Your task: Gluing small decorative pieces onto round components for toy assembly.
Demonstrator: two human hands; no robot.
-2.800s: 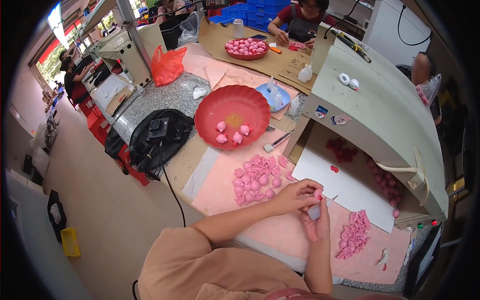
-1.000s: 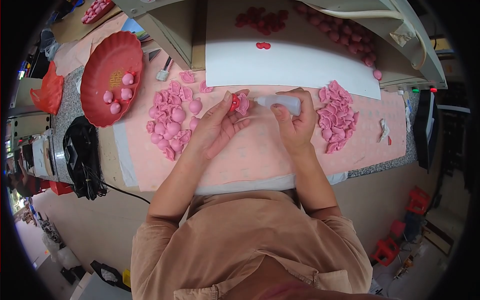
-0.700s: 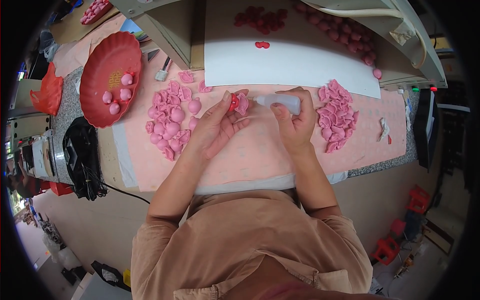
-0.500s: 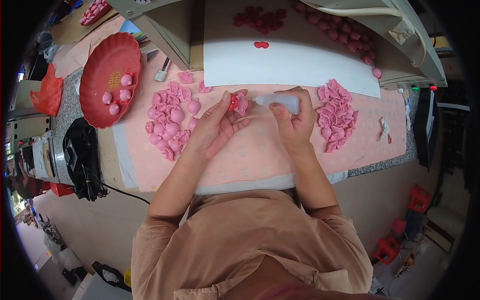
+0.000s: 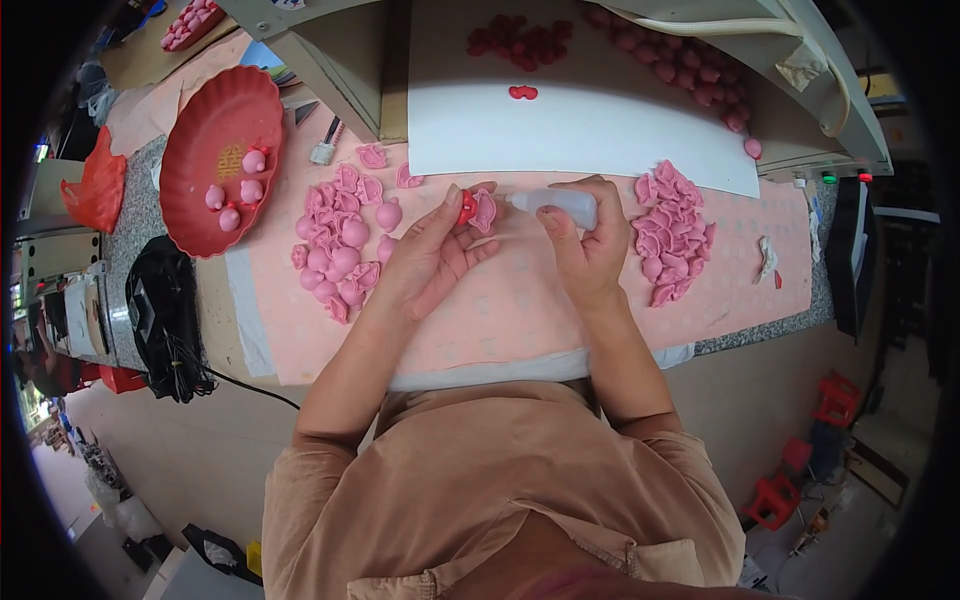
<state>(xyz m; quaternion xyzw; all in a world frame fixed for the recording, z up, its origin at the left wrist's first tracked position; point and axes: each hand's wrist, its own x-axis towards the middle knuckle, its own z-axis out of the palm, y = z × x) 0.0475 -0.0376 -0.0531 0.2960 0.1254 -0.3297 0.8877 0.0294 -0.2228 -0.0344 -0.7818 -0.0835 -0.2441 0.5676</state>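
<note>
Pink frilly piece (image 5: 484, 214) and red bit (image 5: 467, 208) are pinched in the left hand (image 5: 437, 247) in head view, near side of the white sheet (image 5: 560, 140), right hand (image 5: 588, 240) gripping a squeeze bottle (image 5: 570, 207), so imo hold its tip (image 5: 513, 201) steady, squeeze lightly.

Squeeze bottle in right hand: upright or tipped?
Tipped, roughly sideways. The squeeze bottle shows lengthwise in the right hand, nozzle toward the red-and-pink piece in the left hand.
</note>
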